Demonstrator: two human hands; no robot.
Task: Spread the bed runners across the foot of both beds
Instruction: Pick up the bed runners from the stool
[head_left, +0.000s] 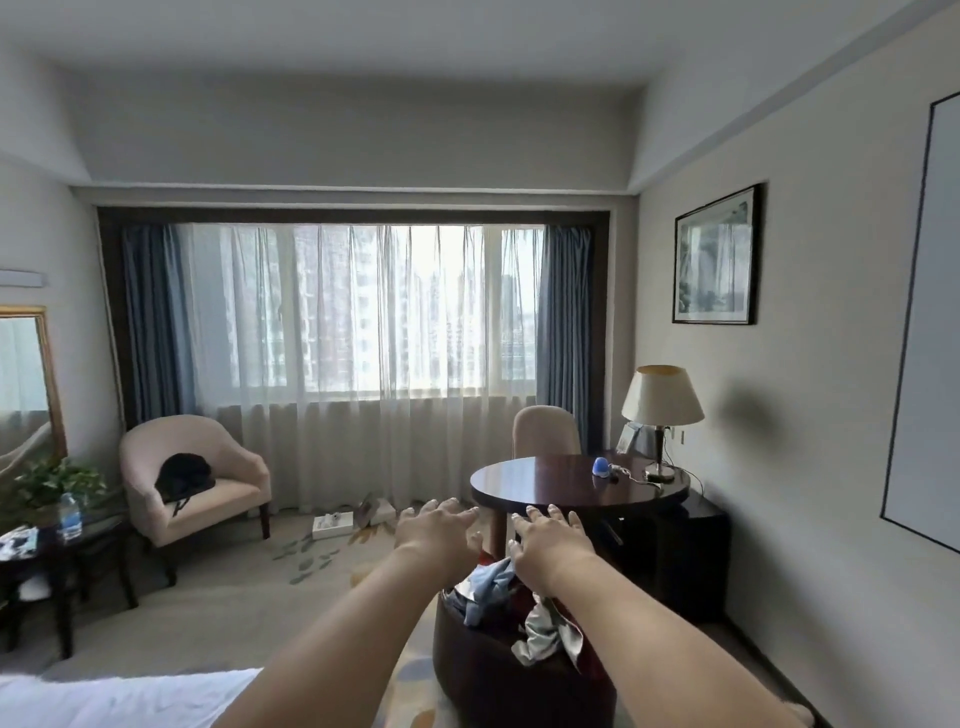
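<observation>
Both my arms reach forward over a dark round ottoman (498, 670) that carries a heap of crumpled cloth (519, 603), light blue, silvery grey and dark red, which may be the bed runners. My left hand (434, 530) hovers above the far edge of the heap, fingers spread and empty. My right hand (550, 540) is beside it, also spread and empty, just above the cloth. A corner of a white bed (104, 696) shows at the bottom left. I cannot tell whether either hand touches the cloth.
A dark round table (550, 483) with a lamp (662, 415) and a small blue object (601, 465) stands just beyond the ottoman. A beige armchair (208, 488) holding a black bag (182, 475) sits left. A side table (78, 545) with a water bottle (69, 515) is far left.
</observation>
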